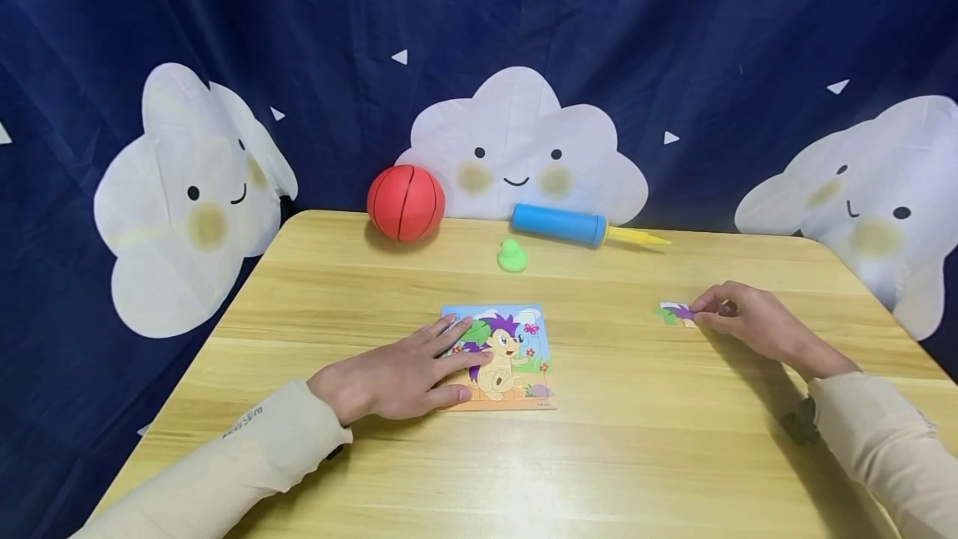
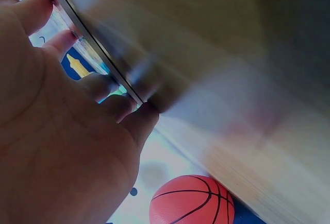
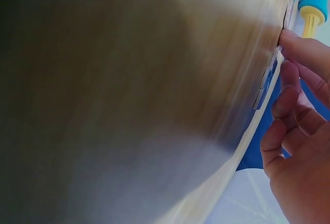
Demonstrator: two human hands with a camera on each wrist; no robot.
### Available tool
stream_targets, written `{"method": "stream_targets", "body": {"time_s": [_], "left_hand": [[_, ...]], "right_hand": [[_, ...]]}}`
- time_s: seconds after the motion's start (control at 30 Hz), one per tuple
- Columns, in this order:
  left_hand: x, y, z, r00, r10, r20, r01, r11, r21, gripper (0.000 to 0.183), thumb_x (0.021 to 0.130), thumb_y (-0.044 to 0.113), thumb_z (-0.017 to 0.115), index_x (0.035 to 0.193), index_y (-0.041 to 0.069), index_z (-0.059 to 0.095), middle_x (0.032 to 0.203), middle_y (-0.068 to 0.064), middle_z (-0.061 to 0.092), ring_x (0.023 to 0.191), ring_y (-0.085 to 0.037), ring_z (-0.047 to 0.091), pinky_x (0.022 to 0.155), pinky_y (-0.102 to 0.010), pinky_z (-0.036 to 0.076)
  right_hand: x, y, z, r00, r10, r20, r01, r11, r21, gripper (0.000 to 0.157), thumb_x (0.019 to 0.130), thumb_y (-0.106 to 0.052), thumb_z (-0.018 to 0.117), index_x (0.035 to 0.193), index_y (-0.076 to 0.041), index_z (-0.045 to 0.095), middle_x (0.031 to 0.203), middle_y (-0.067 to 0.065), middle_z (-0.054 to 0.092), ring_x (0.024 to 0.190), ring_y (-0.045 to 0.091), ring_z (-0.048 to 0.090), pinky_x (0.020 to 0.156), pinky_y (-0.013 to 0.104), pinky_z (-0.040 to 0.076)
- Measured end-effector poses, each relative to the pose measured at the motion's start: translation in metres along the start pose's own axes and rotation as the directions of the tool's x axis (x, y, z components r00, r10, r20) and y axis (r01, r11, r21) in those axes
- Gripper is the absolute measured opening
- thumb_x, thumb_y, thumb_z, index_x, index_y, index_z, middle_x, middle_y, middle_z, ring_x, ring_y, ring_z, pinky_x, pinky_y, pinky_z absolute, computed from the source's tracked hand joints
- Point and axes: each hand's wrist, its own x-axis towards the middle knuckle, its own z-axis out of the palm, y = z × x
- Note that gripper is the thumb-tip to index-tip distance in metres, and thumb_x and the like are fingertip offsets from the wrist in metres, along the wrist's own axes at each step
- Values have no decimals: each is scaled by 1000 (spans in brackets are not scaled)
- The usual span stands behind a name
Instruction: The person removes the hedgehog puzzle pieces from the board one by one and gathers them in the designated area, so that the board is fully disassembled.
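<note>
Left sleeve [image 1: 217, 472] up close, left hand [image 1: 407, 368] spread over the puzzle board [image 1: 509, 360], mid-surface [image 1: 599, 456]; right hand [image 1: 756, 323] pinches a puzzle piece [image 1: 676, 313] towards the right edge, probably light, stiff, best held by its sides!

Behind the bare left grip [image 1: 407, 368] we see a loose cream fabric sleeve [image 1: 224, 472] with small dark lettering [image 1: 243, 422]; behind the bare right grip [image 1: 763, 327], a creased cream fabric sleeve [image 1: 886, 435]. Under each cuff [image 1: 325, 421] shows a small dark shape [image 1: 802, 422].
</note>
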Motion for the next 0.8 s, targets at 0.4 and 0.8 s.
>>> {"method": "stream_targets", "body": {"time_s": [0.4, 0.8], "left_hand": [[2, 0, 1, 1000, 8, 2, -8, 1000, 19, 58, 115, 55, 44, 171, 42, 35, 186, -3, 5, 173, -31, 1, 139, -55, 16], [0, -2, 2, 1000, 12, 4, -12, 1000, 9, 59, 115, 55, 44, 172, 40, 33, 186, -4, 4, 173, -31, -1, 139, -53, 13]], "right_hand": [[-2, -3, -3, 999, 33, 1, -33, 998, 51, 7, 98, -13, 82, 105, -14, 82, 95, -2, 75, 78, 1, 55, 65, 23, 49], [10, -49, -2, 997, -55, -60, 60, 994, 86, 3, 100, -15, 81, 103, -16, 82, 91, -6, 73, 77, 2, 56, 62, 23, 45]]}}
